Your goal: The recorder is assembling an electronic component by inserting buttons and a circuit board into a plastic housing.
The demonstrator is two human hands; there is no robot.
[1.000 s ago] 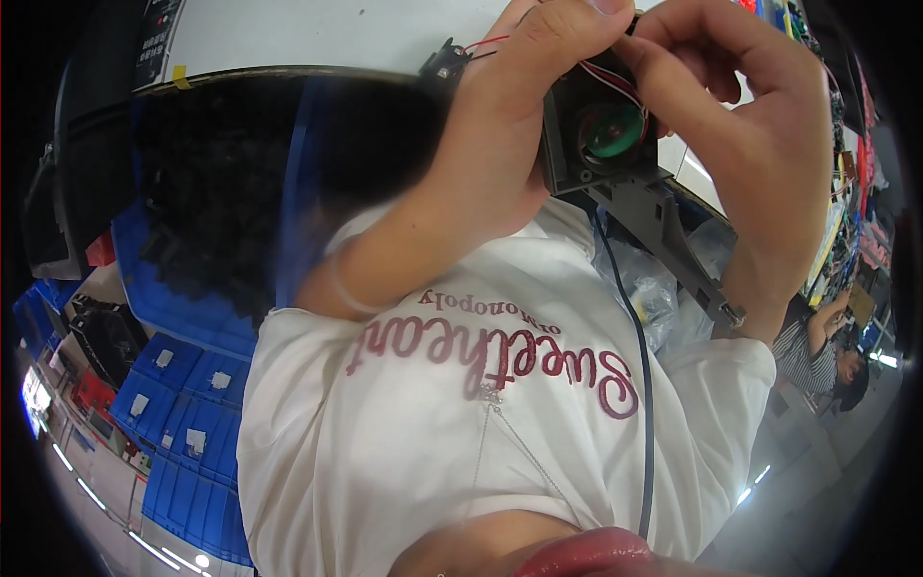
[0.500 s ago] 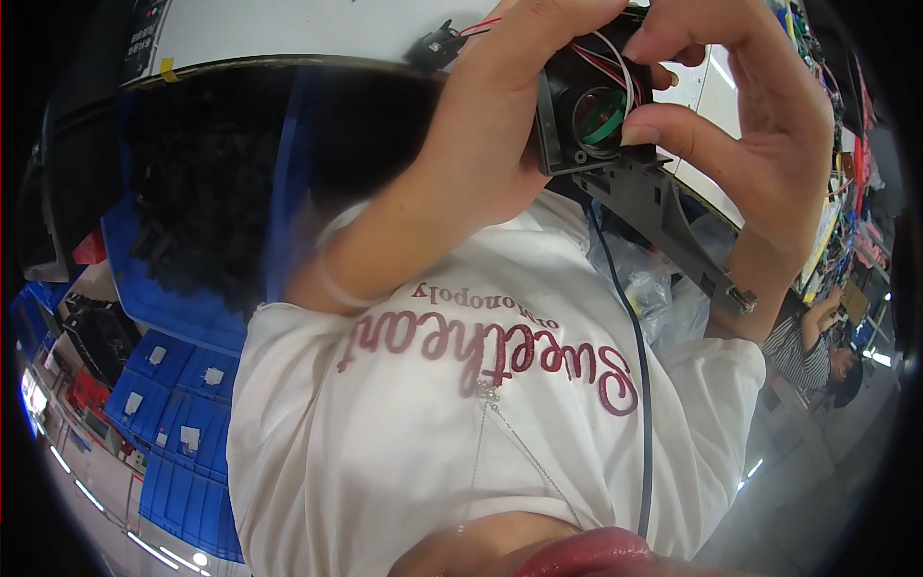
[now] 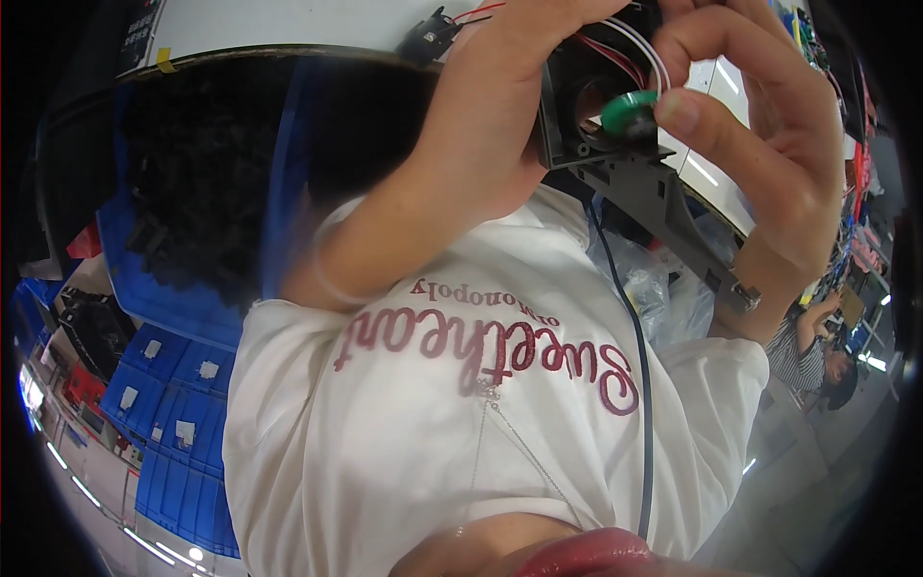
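My left hand is closed around the left side of a dark plastic housing, which has a round opening in it. A long grey bracket arm extends from the housing down to the right. At the opening, a small green round circuit board stands tilted, pinched at its right edge by my right thumb and finger. My right hand is on the housing's right side. White and red wires loop over the housing toward the board. The left fingertips are hidden behind the housing.
A small black part with red wires lies on the white table. Below the edge, a blue bin holds many black parts. Stacked blue boxes stand at left. A dark cable hangs over my shirt. Another person sits far right.
My right thumb and finger have drawn the green board rightward and tilted it up from the round opening. The wires bow further out to the right. My left hand keeps its hold.
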